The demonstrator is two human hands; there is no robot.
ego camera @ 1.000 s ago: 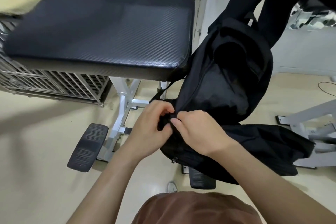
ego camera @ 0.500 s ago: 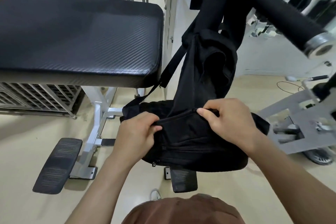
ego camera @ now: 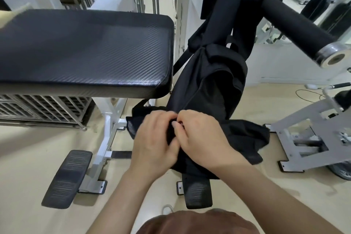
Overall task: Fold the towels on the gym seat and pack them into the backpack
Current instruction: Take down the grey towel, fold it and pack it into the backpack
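**Hands back together at the low end of the backpack**

Since half a second ago the two hands have closed the gap between them and now touch. The right hand [ego camera: 201, 138] has come left to meet the left hand [ego camera: 153, 142].

- Backpack [ego camera: 205, 89]: black, hanging by its straps from the padded bar [ego camera: 292, 19] at far right. Its lower part is pulled toward the near side and bunched under the hands. It sits just right of the bench [ego camera: 85, 49].
- Fingers: on both hands they are curled and pressed together, pinching black fabric where the zip line ends. I cannot tell if a zip pull is held.
- Towel [ego camera: 9, 16]: only a pale yellow edge shows at the far left end of the bench, well apart from the backpack.
- Floor [ego camera: 28, 157]: two ribbed foot plates [ego camera: 66, 178] lie below the bench, with a wire crate [ego camera: 38, 108] at left.
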